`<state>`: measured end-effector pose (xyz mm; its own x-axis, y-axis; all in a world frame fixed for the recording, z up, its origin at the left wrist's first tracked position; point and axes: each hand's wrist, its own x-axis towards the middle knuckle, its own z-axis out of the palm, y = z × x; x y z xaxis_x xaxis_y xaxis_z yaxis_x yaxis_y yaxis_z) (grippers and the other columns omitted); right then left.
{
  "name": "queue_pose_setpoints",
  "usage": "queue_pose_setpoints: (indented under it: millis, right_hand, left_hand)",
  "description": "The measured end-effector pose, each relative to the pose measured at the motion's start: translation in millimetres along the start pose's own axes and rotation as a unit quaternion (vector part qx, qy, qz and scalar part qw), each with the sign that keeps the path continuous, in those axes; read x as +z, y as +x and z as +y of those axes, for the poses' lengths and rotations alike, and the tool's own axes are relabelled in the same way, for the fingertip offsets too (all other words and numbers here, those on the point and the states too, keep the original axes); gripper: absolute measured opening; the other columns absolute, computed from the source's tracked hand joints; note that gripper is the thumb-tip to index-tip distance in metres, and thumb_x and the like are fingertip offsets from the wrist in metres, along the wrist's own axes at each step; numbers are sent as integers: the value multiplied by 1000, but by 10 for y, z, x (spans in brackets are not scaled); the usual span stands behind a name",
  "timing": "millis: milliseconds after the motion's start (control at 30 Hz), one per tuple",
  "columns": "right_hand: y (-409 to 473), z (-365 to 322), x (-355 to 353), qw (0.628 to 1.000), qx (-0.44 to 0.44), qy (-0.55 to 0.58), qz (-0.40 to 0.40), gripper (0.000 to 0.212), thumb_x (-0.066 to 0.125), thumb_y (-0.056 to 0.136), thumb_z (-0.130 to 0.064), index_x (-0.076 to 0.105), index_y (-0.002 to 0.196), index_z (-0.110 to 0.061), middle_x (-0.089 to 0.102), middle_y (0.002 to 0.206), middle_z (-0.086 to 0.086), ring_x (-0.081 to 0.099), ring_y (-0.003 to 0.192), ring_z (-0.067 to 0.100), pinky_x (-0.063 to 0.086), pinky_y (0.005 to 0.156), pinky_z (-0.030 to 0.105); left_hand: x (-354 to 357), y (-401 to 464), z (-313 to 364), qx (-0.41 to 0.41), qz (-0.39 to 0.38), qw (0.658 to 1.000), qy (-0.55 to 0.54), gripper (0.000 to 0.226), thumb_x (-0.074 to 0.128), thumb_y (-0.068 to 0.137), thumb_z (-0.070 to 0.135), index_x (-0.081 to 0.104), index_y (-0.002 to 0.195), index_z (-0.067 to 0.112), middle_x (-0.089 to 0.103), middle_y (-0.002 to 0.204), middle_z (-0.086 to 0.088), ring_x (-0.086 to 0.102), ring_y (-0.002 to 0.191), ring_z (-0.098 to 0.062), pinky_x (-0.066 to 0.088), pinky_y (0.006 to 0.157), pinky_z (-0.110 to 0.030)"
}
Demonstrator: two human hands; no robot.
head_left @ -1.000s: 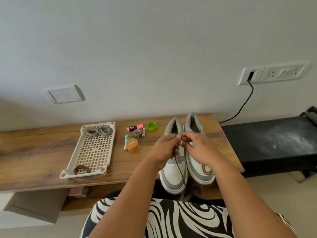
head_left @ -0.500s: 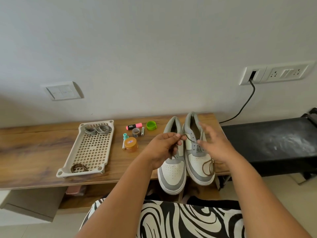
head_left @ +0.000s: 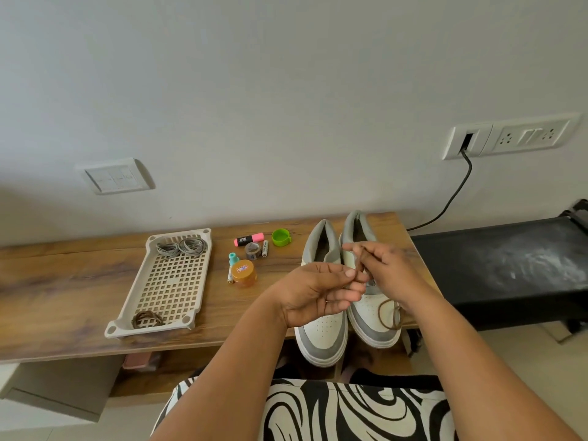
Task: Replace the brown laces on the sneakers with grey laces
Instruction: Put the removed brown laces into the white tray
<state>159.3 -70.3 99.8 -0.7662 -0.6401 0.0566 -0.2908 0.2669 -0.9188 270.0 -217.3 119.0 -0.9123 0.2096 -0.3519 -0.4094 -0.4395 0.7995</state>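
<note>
While both hands hover over the pair of white-and-grey low-top sneakers standing side by side at the near right edge of the long wood-grain table, a thin brown cord lace runs between them: the left hand has its fingers curled with thumb and forefinger pinched on it, and the right hand pinches it a little higher with its fingers bent. A slack loop of the same lace lies on the smooth toe of the right shoe. To the left sits a cream plastic tray with a square-holed lattice floor; two coiled grey laces rest at its far end and a coiled brown lace bundle at its near end. Between tray and shoes lie a pink highlighter, a round green cap and an amber jar.
</note>
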Motion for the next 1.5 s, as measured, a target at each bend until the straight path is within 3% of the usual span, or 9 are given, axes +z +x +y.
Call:
queue_pose_setpoints:
  millis: [133, 333, 467, 700, 933, 1167, 1267, 1367, 1500]
  right_hand:
    - [-8, -16, 5, 999, 19, -35, 0, 21, 50, 101, -30, 65, 113, -38, 69, 86, -1, 63, 94, 37, 53, 80, 46]
    - [-46, -63, 47, 996, 26, -71, -41, 26, 52, 100, -23, 65, 98, -45, 70, 96, -14, 62, 93, 3, 50, 83, 24]
    - [-71, -131, 136, 983, 2, -164, -86, 19, 48, 100, -22, 62, 88, -25, 62, 81, -7, 53, 68, 1, 39, 62, 22]
    - [-80, -216, 173, 971, -47, -201, -123, 16, 47, 102, -28, 61, 95, -25, 62, 82, -8, 59, 76, 4, 44, 65, 18]
    - [-68, -264, 83, 971, -108, -202, -64, 20, 49, 101, -29, 67, 98, -19, 62, 86, -7, 57, 81, 3, 46, 69, 23]
    - [-115, -344, -23, 971, -107, -214, -23, 19, 45, 102, -30, 60, 95, -21, 61, 83, -11, 55, 81, -3, 40, 62, 11]
    - [-113, -330, -84, 971, -101, -216, -1, 23, 41, 103, -32, 59, 94, -20, 61, 82, -11, 57, 81, -5, 41, 62, 9]
    - [-95, -267, -95, 974, -92, -206, 28, 24, 43, 102, -32, 59, 93, -16, 62, 82, -3, 59, 79, 11, 46, 68, 23]
    - [-106, -264, -79, 974, -87, -209, 24, 23, 44, 102, -32, 58, 94, -16, 58, 77, 0, 49, 64, 7, 38, 57, 12]
  left_hand:
    - [-22, 10, -19, 45, -2, 999, 13, 20, 60, 90, 17, 70, 101, 4, 74, 85, -6, 70, 69, -10, 52, 95, -38]
    - [-34, 10, -25, 137, -23, 990, -33, 28, 58, 89, -4, 66, 115, 3, 71, 112, -13, 69, 103, -20, 49, 102, -32]
    - [1, 41, -7, 208, 61, 973, -82, 40, 58, 85, -10, 61, 122, 6, 70, 117, -10, 68, 108, -18, 53, 96, -29]
    - [-107, 50, 27, 287, 199, 934, -76, 53, 56, 92, -8, 44, 141, 9, 63, 131, -7, 64, 117, -18, 56, 85, -25]
    - [-155, 71, -40, 257, 263, 905, 213, 61, 51, 96, -8, 37, 143, 27, 56, 136, 6, 65, 113, -9, 56, 91, -29]
    - [-81, 30, -52, 204, 214, 806, 512, 70, 46, 95, -4, 28, 152, 32, 57, 132, 12, 65, 106, -3, 55, 92, -34]
    - [-40, 28, -65, 169, 183, 820, 515, 65, 46, 96, -3, 33, 149, 32, 61, 129, 8, 66, 100, -2, 59, 83, -36]
    - [-6, 9, -56, 124, 134, 880, 439, 63, 46, 96, -6, 37, 147, 29, 63, 120, 7, 68, 99, -4, 56, 69, -22]
    - [-4, -44, -41, 81, 59, 921, 375, 60, 53, 94, -4, 41, 144, 26, 67, 121, 2, 68, 104, -10, 49, 65, -18]
